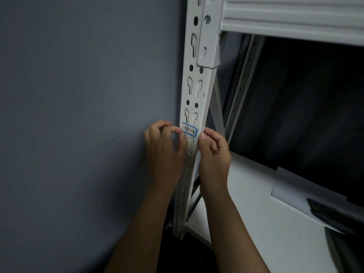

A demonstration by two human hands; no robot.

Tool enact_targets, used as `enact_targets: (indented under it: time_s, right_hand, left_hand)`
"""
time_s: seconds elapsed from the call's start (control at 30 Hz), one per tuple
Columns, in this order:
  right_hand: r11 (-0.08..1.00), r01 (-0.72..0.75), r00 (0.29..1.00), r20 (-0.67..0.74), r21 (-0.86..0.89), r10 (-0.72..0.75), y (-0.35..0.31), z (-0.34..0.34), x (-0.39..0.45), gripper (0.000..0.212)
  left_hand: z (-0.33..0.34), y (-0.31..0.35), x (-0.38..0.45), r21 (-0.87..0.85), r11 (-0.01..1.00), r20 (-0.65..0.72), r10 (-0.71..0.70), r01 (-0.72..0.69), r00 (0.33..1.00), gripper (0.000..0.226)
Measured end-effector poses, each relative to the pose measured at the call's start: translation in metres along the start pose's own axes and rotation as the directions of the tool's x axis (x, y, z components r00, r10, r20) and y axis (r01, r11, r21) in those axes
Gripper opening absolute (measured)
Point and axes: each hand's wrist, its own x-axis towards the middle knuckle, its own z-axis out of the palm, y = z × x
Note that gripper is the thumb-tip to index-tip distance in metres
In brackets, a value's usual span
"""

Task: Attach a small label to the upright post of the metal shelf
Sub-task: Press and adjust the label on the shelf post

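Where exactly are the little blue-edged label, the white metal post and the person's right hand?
Small blue-bordered paper label [189,130], head view: its handwritten middle.
White slotted metal upright post [194,89], head view: front face between slots.
Right hand [213,154], head view: the back of the hand.

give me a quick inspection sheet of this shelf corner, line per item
surface: white lower shelf board, paper sheet lying on it
job's things: blue-bordered label marked 4-3, lying on the front face of the upright post, across its slots
clutter: dark object on the paper, unclear what
grippers: left hand pinches label's left edge; right hand fingertips at its right edge, grip unclear
cables: nothing seen
surroundings: grey wall left, shelf beam above, dark recess behind
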Motion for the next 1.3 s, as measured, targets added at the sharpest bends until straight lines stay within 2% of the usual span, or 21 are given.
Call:
enact_targets:
  time_s: [0.47,0.63,0.8,0.97,1.13,1.2,1.3]
  right_hand:
    - [1.0,-0.012,1.0,-0.001,-0.003,0.012,0.001,-0.001,0.001,0.012]
    - [1.0,-0.014,1.0,-0.001,0.008,0.014,0.001,0.0,0.001,0.013]
    - [1.0,-0.021,1.0,-0.021,0.008,0.021,0.002,0.001,0.0,0.014]
    - [0.999,-0.012,1.0,0.001,-0.033,0.012,0.001,-0.002,0.0,0.016]
    - [0.997,0.002,1.0,0.029,-0.078,0.0,-0.001,-0.004,0.0,0.017]
    - [0.997,0.023,1.0,0.013,-0.079,-0.022,-0.003,-0.004,-0.003,0.016]
    - [0.982,0.107,0.99,-0.074,-0.157,-0.12,-0.01,-0.005,-0.011,0.006]
  left_hand:
    - [0.002,-0.002,-0.002,0.008,1.0,0.014,0.022,-0.022,1.0,0.006]
    - [-0.001,-0.002,-0.002,-0.016,0.999,0.017,0.052,-0.052,0.999,0.02]
    - [-0.002,-0.002,-0.003,-0.022,0.998,0.025,0.054,-0.054,0.998,0.019]
    - [-0.005,-0.002,-0.005,-0.008,0.999,0.048,0.038,-0.038,0.998,0.017]
    - [-0.012,0.0,-0.006,-0.05,0.994,0.035,0.094,-0.092,0.995,0.022]
    - [-0.016,0.002,-0.006,-0.118,0.991,0.095,0.076,-0.064,0.993,0.016]
    - [-0.021,0.004,-0.004,-0.236,0.969,0.238,-0.012,0.07,0.971,0.006]
